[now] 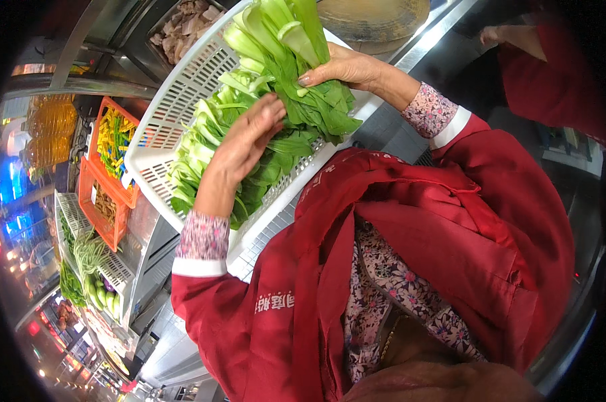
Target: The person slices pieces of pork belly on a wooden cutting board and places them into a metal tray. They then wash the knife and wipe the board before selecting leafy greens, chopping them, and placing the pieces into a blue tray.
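My right hand [351,68] grips a bunch of bok choy [283,35], thumb across the leaves, with the pale stalks pointing up and away from me. My left hand [247,138] is beside the bunch, its slightly blurred fingers extended against or just over the leaves; it grips nothing that I can see. Beneath both hands is a white slotted plastic basket [154,120]. More bok choy [197,145] lies in it, stalks mostly towards the far side and leaves towards me. Part of this pile is hidden by my left hand and the held bunch.
A metal tray of raw meat pieces [192,25] sits beyond the basket, and a round wooden chopping block [373,17] at the top. Orange baskets [104,201] and a white vegetable basket [117,269] stand left. At right, a red sleeve and hand [516,42] appear, possibly reflected.
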`<state>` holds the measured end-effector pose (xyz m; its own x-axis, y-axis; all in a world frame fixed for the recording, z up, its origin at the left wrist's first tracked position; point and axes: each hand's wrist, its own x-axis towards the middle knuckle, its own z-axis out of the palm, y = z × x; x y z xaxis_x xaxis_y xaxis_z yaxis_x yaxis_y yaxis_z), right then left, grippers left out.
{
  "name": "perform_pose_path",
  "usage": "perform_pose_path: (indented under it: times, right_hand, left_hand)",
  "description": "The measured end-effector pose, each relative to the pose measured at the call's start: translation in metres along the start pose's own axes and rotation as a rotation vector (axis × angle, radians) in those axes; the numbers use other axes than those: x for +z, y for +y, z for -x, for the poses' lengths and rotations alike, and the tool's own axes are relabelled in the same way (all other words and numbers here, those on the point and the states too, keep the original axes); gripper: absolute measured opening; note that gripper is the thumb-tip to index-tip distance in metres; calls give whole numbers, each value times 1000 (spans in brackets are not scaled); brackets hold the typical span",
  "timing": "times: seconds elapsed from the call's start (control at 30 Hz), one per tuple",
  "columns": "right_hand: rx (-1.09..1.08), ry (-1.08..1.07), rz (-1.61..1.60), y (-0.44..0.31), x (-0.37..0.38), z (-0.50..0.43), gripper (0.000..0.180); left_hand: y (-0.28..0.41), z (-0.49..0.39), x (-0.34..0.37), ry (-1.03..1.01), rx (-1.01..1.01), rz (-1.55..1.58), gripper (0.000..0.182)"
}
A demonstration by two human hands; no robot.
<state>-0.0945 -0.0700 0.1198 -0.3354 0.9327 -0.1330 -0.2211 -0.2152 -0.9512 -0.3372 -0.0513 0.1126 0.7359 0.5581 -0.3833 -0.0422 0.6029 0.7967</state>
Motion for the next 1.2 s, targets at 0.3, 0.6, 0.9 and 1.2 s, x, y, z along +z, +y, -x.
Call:
perform_pose_path:
  times: [0.3,0.6,0.9,1.2]
  right_hand:
    - [135,21,121,8,13,-5,49]
    - [-146,263,931,18,27,-6,63]
    - [-73,-134,848,-35,-23,-1,100]
    - [-100,19,663,-55,-229,-26,50]
  left_hand:
    - [-1,-43,31,145,317,-55,83]
    - [2,-74,54,441,284,123,56]
    - [33,-95,73,614,313,149,29]
    - [76,-120,98,441,387,449,35]
